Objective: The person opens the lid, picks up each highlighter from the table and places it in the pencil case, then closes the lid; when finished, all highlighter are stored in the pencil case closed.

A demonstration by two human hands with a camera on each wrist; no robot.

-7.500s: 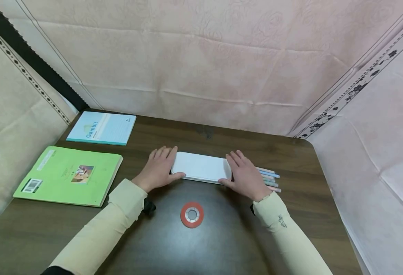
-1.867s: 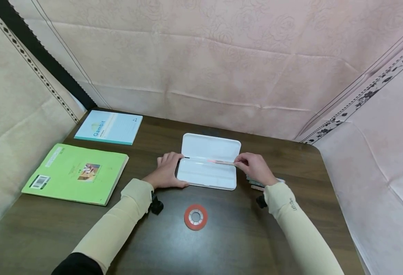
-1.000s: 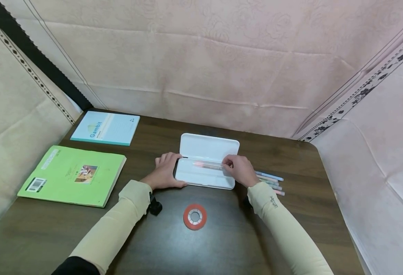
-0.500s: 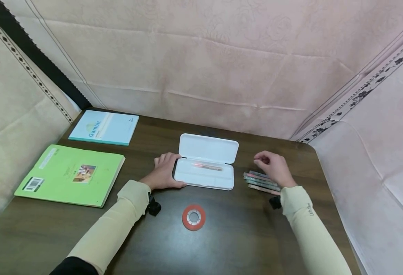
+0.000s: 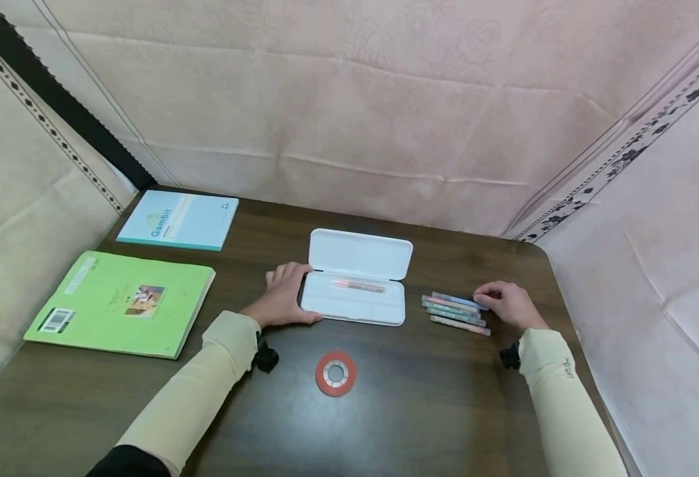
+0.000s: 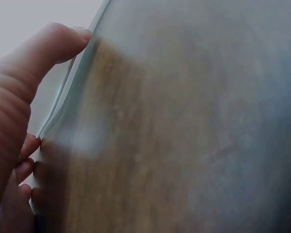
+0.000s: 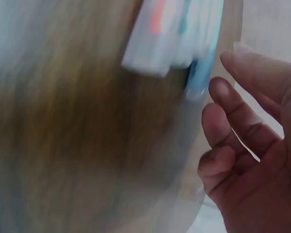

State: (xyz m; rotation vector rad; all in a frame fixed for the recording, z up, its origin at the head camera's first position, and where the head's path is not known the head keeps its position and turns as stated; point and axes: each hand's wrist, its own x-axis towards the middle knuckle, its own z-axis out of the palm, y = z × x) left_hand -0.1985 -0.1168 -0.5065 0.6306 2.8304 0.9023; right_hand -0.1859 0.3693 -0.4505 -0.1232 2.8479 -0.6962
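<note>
A white pencil case (image 5: 355,311) lies with its lid (image 5: 361,254) tipped back. One pen (image 5: 358,286) with a pinkish end rests inside. My left hand (image 5: 283,296) holds the case by its left end, thumb at the front edge; the left wrist view has that thumb (image 6: 53,46) against the rim. To the right lies a row of several coloured pens (image 5: 455,315). My right hand (image 5: 507,303) is at the right end of the blue pen (image 5: 458,301). In the right wrist view its fingers are loosely bent, with a gap between thumb and index finger beside the blue pen's end.
An orange-red roll of tape (image 5: 335,374) lies flat in front of the case. On the left are a green book (image 5: 105,291) and, behind it, a light blue notebook (image 5: 197,218). Pale cloth (image 5: 349,132) hangs round the table's back and sides.
The case, closed at first, was opened. My right hand laid a pinkish pen in it, let go and moved right to the row of pens. My left hand stayed at the case's left end.
</note>
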